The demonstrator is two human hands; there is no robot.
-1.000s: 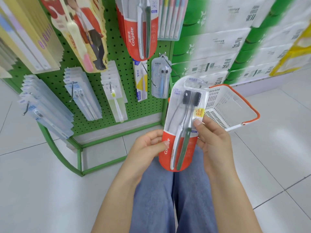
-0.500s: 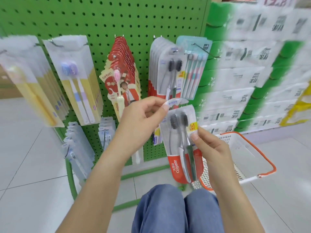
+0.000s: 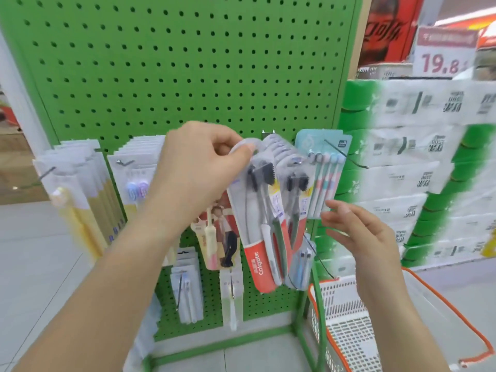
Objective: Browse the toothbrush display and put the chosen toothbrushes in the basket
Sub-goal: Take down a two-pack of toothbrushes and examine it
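Note:
My left hand [image 3: 200,167] pinches the clear top tab of a red-and-clear Colgate two-toothbrush pack [image 3: 261,232], held up in front of a stack of the same packs [image 3: 295,189] hanging on the green pegboard [image 3: 188,76]. My right hand [image 3: 359,234] hovers just right of the pack, fingers loosely spread, holding nothing. The white basket with an orange rim [image 3: 375,328] stands on the floor at the lower right, beside the display's corner.
More toothbrush packs hang on hooks: a pastel multi-pack [image 3: 324,167], yellow packs [image 3: 80,200], clear packs [image 3: 185,285] low down. Bare hooks jut out at right [image 3: 346,157]. Stacked green-and-white tissue packs [image 3: 418,170] fill the right side. The floor is tiled.
The pack has risen from my lap up to the hanging Colgate stack. My left hand has taken its top tab. My right hand has let go and drawn off to the right.

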